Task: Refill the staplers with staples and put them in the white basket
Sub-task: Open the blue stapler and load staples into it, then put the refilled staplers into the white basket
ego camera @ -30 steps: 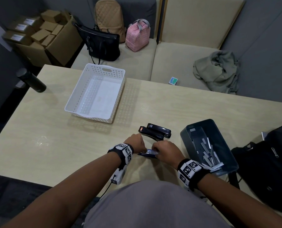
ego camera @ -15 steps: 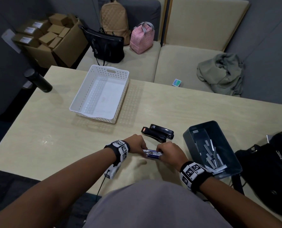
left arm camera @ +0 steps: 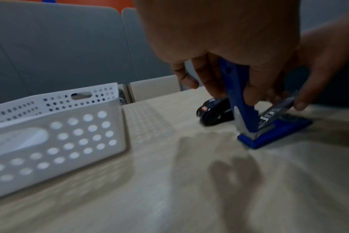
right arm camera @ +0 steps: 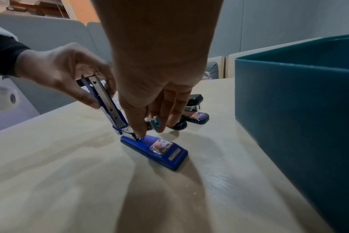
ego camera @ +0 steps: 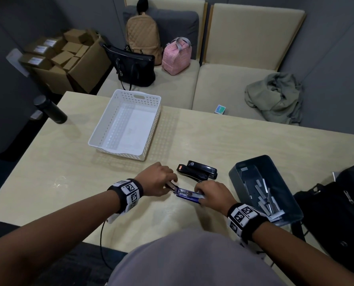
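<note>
A blue stapler (ego camera: 189, 196) (right arm camera: 159, 149) lies hinged open on the table near the front edge. My left hand (ego camera: 157, 178) (left arm camera: 219, 39) grips its raised blue cover. My right hand (ego camera: 211, 193) (right arm camera: 159, 55) pinches the metal magazine just above the base. Two black staplers (ego camera: 198, 170) (left arm camera: 213, 112) lie side by side just behind. The white basket (ego camera: 139, 97) (left arm camera: 60, 141) stands empty at the back left. To the right, a dark box (ego camera: 252, 159) (right arm camera: 299, 94) holds several staple strips (ego camera: 264, 199).
A black bottle (ego camera: 50, 109) stands at the table's left edge. A black bag (ego camera: 337, 213) sits at the right edge beside the box. Behind the table a sofa carries bags and a grey-green jacket (ego camera: 275, 98). Cardboard boxes (ego camera: 68, 56) are at the far left.
My hands have moved apart. The left hand has swung the blue stapler's cover up and back, so the stapler now stands open, while the right hand stays on the magazine.
</note>
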A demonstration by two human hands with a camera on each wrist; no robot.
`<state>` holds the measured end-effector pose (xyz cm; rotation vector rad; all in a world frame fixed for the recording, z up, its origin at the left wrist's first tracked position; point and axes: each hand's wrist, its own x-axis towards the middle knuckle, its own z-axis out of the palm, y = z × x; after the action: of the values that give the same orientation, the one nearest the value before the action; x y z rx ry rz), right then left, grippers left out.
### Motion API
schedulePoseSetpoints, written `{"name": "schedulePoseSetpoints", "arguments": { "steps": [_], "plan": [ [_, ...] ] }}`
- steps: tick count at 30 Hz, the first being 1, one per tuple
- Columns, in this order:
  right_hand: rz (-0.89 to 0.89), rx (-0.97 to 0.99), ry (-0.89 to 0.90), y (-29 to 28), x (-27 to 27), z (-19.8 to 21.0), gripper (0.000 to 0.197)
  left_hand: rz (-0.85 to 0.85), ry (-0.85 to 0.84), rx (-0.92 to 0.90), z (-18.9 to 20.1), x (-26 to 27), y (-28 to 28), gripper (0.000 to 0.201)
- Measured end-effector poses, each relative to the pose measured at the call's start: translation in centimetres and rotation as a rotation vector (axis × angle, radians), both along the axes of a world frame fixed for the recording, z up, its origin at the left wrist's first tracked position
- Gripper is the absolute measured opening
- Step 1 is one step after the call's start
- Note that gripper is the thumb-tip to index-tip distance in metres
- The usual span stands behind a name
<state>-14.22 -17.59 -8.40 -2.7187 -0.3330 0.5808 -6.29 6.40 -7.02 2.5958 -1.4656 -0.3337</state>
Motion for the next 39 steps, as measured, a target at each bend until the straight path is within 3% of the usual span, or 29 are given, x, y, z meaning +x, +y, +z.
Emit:
{"name": "schedulePoseSetpoints", "arguments": {
  "steps": [6,11,13,17,23,29,33,36,39],
  "plan": [
    [-0.156,0.148,0.219,-1.3,0.7,0.6,0.052,-0.04,0.043,-0.096,0.4,-2.0,-5.0,0.016],
    [-0.199,0.144,0.422,-3.8,0.5,-0.5,0.071,0.039,0.103,0.206,-3.1,-4.5,-7.3,0.041],
    [-0.218,0.17,0.459,-4.5,0.4,-0.7,0.073,0.076,0.085,0.243,-3.6,-5.0,-7.6,0.037],
    [-0.298,0.315,0.497,-4.1,0.5,-0.3,0.069,0.04,0.094,0.265,-2.8,-4.4,-7.9,0.033],
    [-0.184,0.317,0.599,-0.5,1.5,0.8,0.04,0.016,0.085,0.222,-1.0,-2.9,-5.4,0.035],
    [-0.302,0.699,0.783,3.4,4.3,5.3,0.047,-0.086,-0.056,0.099,1.7,1.2,-0.8,0.034],
    [-0.366,0.771,0.678,6.8,8.7,7.8,0.021,0.001,-0.147,0.002,4.6,5.8,2.0,0.031],
    [-0.357,0.723,0.57,8.7,12.6,9.2,0.023,0.179,-0.075,-0.062,6.7,9.4,4.3,0.039],
    [-0.352,0.727,0.541,10.8,17.1,10.6,0.031,0.206,-0.037,0.028,8.1,13.3,7.2,0.056]
  ]
}}
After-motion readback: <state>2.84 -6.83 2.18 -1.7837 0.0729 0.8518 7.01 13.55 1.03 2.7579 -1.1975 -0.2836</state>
